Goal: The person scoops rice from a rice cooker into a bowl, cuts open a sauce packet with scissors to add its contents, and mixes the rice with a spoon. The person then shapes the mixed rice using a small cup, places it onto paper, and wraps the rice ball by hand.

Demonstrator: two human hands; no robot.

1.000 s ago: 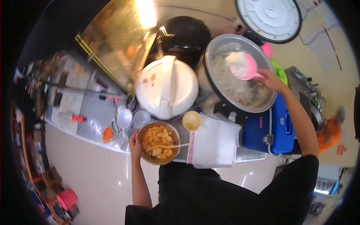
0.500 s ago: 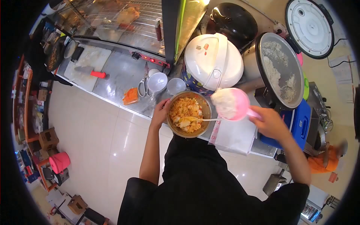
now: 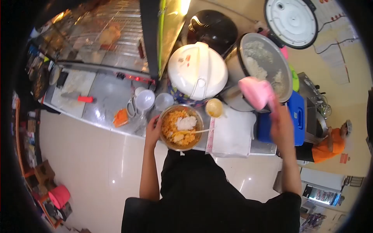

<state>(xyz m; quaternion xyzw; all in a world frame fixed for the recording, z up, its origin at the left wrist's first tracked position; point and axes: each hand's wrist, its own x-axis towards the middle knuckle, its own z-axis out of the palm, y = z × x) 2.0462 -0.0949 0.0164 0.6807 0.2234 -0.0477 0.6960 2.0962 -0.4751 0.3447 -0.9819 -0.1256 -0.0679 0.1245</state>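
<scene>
My left hand (image 3: 154, 128) grips the left rim of a metal bowl (image 3: 199, 138) at the counter's front edge. Orange-coloured rice (image 3: 169, 127) fills the bowl, with a clump of white rice (image 3: 186, 123) on top. A pale-handled spoon (image 3: 204, 131) rests in it, its handle over the right rim. My right hand (image 3: 283, 123), smeared by motion, is closed around the handle of a pink scoop (image 3: 254, 93). The scoop is tilted in front of an open rice pot (image 3: 234, 62) holding white rice; its inside is hidden. A small yellowish cup (image 3: 214, 108) stands behind the bowl's right side.
A closed white rice cooker (image 3: 196, 72) stands behind the bowl. White paper sheets (image 3: 233, 136) lie to the right, near a blue box (image 3: 297, 116). Left are scissors (image 3: 131, 107), clear cups (image 3: 145, 100) and a red-handled knife (image 3: 85, 99). Another person (image 3: 329, 144) stands far right.
White rice from the pink scoop now lies in the bowl. My right hand has moved the scoop right and back toward the rice pot. My left hand stays on the bowl.
</scene>
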